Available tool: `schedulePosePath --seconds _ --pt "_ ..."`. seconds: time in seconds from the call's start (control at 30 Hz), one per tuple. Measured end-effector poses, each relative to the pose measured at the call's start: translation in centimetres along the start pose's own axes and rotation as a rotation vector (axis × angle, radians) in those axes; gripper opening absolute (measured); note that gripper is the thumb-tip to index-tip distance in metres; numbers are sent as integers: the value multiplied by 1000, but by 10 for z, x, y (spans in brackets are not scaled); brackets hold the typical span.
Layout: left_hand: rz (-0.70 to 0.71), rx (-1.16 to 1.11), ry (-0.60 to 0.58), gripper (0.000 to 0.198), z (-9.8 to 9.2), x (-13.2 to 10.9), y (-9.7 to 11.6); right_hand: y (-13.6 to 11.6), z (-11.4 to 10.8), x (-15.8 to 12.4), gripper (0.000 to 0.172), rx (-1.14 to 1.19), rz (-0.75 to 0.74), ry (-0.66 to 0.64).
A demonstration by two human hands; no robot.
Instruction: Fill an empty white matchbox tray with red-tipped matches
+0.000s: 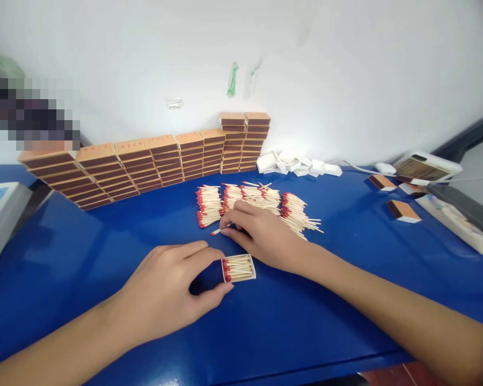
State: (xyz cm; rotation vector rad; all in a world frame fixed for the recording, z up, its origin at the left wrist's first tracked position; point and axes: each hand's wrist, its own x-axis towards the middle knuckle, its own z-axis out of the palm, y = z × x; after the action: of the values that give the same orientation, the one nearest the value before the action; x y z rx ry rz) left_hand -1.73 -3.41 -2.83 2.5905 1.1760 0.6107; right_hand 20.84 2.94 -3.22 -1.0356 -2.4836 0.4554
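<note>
My left hand (177, 284) grips the left end of a small white matchbox tray (254, 268) between thumb and fingers. Red-tipped matches (238, 266) lie side by side inside it, heads to the left. Just beyond, my right hand (257, 230) pinches a match (216, 232), its red head poking out left of the fingertips. Behind that hand, loose matches (209, 201) lie in several heaps on the blue table, partly hidden by the fingers and wrist.
Matchboxes (137, 161) stand in tall stacks along the wall. White trays (293, 162) are piled right of them. Farther right are a few brown-sided matchboxes (403, 210), a white device (426, 163) with a cable and a flat pouch (459, 222). A thick white-edged stack (4, 225) sits far left.
</note>
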Motion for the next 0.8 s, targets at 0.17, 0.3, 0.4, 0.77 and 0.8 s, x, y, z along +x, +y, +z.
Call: schedulePosePath --seconds 0.17,0.3,0.4,0.77,0.8 --pt "3 11 21 21 0 -1 -2 2 -4 0 8 32 55 -14" --pt "-15 27 41 20 -1 0 -3 0 -8 1 10 28 106 -58" --pt "-33 31 56 19 -2 2 -3 -1 -13 -1 10 7 144 -92" --pt "-102 68 136 20 -2 5 -6 -14 -26 -21 6 0 32 -40" --pt "-100 67 138 20 -2 5 -7 -17 -24 -21 7 -8 34 -55"
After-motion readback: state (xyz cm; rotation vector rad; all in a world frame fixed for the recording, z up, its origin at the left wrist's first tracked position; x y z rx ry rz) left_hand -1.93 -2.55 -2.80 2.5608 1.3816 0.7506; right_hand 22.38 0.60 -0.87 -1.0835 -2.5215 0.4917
